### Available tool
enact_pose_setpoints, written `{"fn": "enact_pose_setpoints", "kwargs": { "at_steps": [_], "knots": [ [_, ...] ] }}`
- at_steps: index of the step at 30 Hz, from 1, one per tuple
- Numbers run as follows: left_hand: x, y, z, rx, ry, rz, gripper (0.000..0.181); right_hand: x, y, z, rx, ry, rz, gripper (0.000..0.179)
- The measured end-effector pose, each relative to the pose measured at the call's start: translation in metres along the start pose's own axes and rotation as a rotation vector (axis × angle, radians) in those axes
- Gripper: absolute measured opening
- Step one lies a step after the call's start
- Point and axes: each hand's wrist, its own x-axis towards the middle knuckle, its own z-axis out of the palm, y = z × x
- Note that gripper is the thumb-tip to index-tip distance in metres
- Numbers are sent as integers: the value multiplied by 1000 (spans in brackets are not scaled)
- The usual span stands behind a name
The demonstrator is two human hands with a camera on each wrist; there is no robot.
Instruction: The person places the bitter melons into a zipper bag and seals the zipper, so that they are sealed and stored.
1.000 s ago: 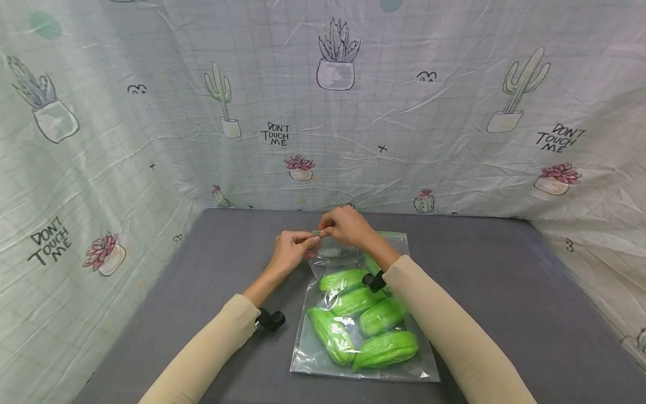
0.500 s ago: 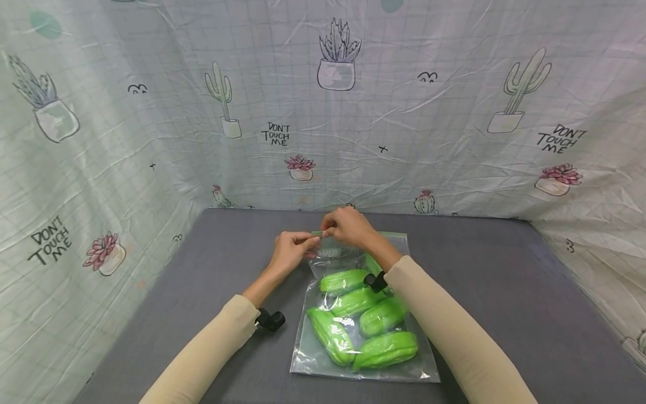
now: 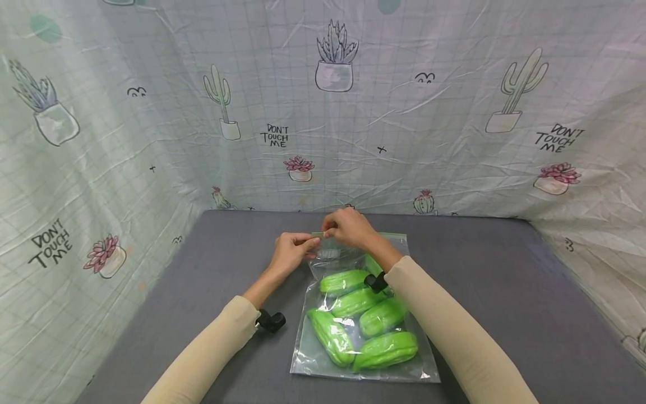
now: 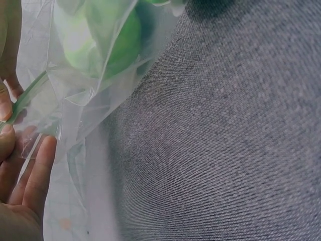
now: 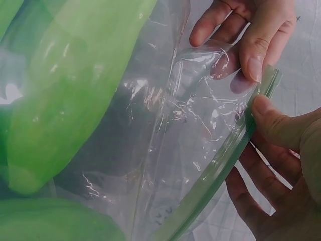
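A clear zip bag [image 3: 309, 352] lies flat, its green zip strip [image 5: 220, 165] along the far edge. Through the plastic show several bright green, ridged, long gourd-like vegetables [image 3: 386, 349]. My left hand [image 3: 290, 251] pinches the bag's far left corner between thumb and fingers, at the end of the strip. Right beside it, my right hand [image 3: 348, 226] pinches the strip, thumb on the near face and fingers behind, as the right wrist view shows. The right forearm covers part of the bag's right side.
The bag rests on a grey cloth-covered table [image 3: 494, 292]. A pale curtain [image 3: 373, 118] printed with potted cacti rises behind and along both sides. A small black camera [image 3: 271, 321] is strapped to the left wrist, another black camera [image 3: 375, 281] to the right.
Compared with a second ago, the right hand has slid very slightly rightward along the strip. The left hand and the bag stay almost where they were.
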Motion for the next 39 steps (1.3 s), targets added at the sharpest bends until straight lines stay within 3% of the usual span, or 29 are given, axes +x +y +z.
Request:
{"fn": "enact_pose_setpoints", "kwargs": {
  "at_steps": [39],
  "knots": [
    [-1, -2, 0, 24, 0, -1, 18, -5, 8, 1, -13, 12, 21, 12]
  ]
}}
